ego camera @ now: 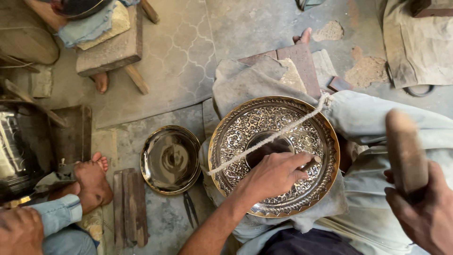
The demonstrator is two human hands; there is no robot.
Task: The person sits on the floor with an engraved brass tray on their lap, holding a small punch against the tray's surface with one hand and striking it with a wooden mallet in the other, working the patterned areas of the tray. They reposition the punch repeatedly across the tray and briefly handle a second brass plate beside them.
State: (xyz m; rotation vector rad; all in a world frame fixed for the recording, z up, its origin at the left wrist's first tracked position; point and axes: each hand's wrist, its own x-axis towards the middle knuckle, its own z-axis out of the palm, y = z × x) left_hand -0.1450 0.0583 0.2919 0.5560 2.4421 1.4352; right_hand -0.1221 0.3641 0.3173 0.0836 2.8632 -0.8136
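A round brass plate (240, 127) with a dense engraved pattern lies tilted on a grey cloth over my lap. A pale rope (269, 139) stretches across its face. My left hand (273, 174) rests on the plate near its smooth middle, pinching a small punch tool (313, 163) against the metal. My right hand (422, 212) is raised at the right, gripping a wooden mallet (405, 148) that is blurred.
A plain polished brass plate (171, 159) lies on the floor at left, with small pliers (190, 208) and wooden strips (128, 208) beside it. Another person's foot (92, 182) and knee are at lower left. A stone-topped wooden block (111, 47) stands top left.
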